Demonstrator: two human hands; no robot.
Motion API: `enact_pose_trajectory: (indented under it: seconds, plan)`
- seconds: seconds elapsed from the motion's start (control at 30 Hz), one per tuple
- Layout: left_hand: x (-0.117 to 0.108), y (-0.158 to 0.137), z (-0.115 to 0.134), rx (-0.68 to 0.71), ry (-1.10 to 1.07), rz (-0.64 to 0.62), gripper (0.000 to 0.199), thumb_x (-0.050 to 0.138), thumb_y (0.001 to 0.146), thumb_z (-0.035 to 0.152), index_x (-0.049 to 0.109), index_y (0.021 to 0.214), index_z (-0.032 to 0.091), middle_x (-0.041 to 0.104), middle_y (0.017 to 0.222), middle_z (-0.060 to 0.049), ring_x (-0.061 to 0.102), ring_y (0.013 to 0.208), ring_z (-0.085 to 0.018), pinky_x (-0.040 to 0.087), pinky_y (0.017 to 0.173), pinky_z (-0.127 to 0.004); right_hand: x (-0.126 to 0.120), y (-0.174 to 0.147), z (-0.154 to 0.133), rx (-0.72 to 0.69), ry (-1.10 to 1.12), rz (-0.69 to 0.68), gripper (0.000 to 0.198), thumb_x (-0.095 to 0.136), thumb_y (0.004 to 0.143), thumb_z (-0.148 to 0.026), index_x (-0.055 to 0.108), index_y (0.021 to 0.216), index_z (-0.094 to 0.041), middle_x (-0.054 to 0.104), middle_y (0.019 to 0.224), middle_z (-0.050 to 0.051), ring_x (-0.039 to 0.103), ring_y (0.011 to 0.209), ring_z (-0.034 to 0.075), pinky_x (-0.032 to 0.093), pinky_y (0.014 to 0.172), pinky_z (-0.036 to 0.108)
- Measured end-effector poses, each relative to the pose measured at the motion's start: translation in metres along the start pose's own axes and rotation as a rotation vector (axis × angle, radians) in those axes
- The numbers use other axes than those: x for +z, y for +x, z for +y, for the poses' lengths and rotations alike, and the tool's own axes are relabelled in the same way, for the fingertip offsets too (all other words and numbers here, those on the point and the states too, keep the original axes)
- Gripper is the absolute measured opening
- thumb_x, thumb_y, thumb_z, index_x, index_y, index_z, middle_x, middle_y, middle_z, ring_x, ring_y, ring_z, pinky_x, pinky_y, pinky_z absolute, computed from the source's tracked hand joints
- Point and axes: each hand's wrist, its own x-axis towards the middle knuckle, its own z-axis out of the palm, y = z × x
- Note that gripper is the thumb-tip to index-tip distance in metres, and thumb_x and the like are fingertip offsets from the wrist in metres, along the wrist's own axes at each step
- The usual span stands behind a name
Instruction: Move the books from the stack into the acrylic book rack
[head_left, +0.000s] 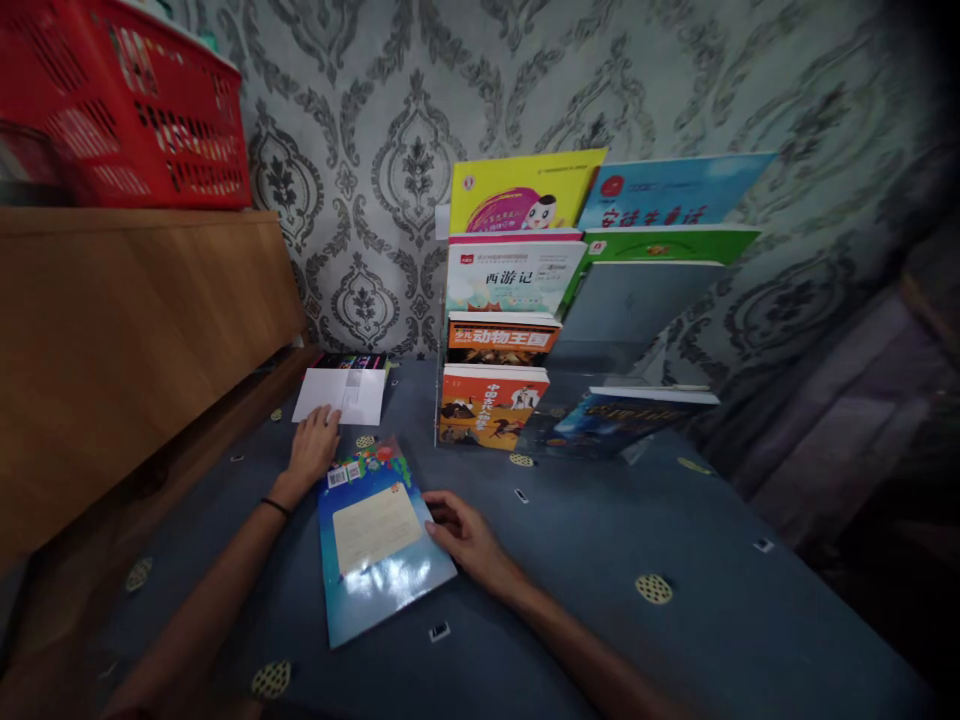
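A blue book (375, 545) with a cream panel, a barcode and a colourful top edge lies tilted on the dark table. At its right edge is my right hand (466, 540), the thumb at the cover's edge and the fingers curled beside it. My left hand (315, 447) lies by the book's upper left corner, fingers stretched out. Its fingertips reach the lower edge of a white sheet or booklet (352, 395), which rests on a dark, colourful book (341, 360). Whether the left palm touches the blue book is unclear.
A clear tiered rack (592, 355) holds several books, including an orange one (491, 405) in front and a dark blue one (630, 415) at lower right. Left stands a wooden cabinet (142, 330) with a red basket (172, 120) on top. Patterned wallpaper (360, 130) covers the wall behind.
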Motion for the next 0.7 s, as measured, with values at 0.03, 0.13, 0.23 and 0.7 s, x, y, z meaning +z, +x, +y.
enact_pose_trajectory:
  seconds: [0.03,0.13,0.23,0.7]
  plan:
    - [0.000,0.007,-0.007,0.022,0.018,-0.004,0.046,0.042,0.095,0.012,0.052,0.140,0.012,0.049,0.151,-0.023,0.041,0.143,-0.038,0.038,0.113,-0.055,0.000,0.000,-0.001,0.002,-0.013,0.002,0.053,0.066,0.086,-0.061,0.062,0.119,-0.020,0.066,0.117,0.010,0.065,0.103,0.022,0.055,0.090,0.038]
    - [-0.002,0.027,-0.019,0.114,0.072,-0.049,0.056,0.035,0.093,0.005,0.051,0.145,0.020,0.048,0.154,-0.018,0.037,0.147,-0.036,0.031,0.116,-0.060,-0.001,-0.001,-0.002,-0.016,-0.047,0.023,0.046,0.066,0.087,-0.058,0.065,0.114,-0.021,0.065,0.113,0.009,0.064,0.102,0.022,0.055,0.088,0.037]
    - [0.000,0.045,-0.020,0.178,0.114,-0.094,0.065,0.033,0.090,0.001,0.048,0.149,0.025,0.047,0.155,-0.017,0.037,0.147,-0.038,0.029,0.115,-0.065,-0.002,-0.001,-0.001,-0.046,-0.070,0.042,0.042,0.066,0.087,-0.056,0.068,0.109,-0.020,0.064,0.112,0.009,0.064,0.101,0.023,0.054,0.088,0.037]
    - [-0.006,0.071,-0.029,0.248,0.154,-0.321,0.074,0.052,0.088,0.016,0.029,0.159,0.018,0.030,0.164,-0.021,0.034,0.148,-0.042,0.038,0.113,-0.059,-0.005,-0.001,0.000,-0.070,-0.099,0.040,0.042,0.061,0.091,-0.056,0.070,0.110,-0.019,0.063,0.118,0.010,0.062,0.100,0.022,0.051,0.089,0.035]
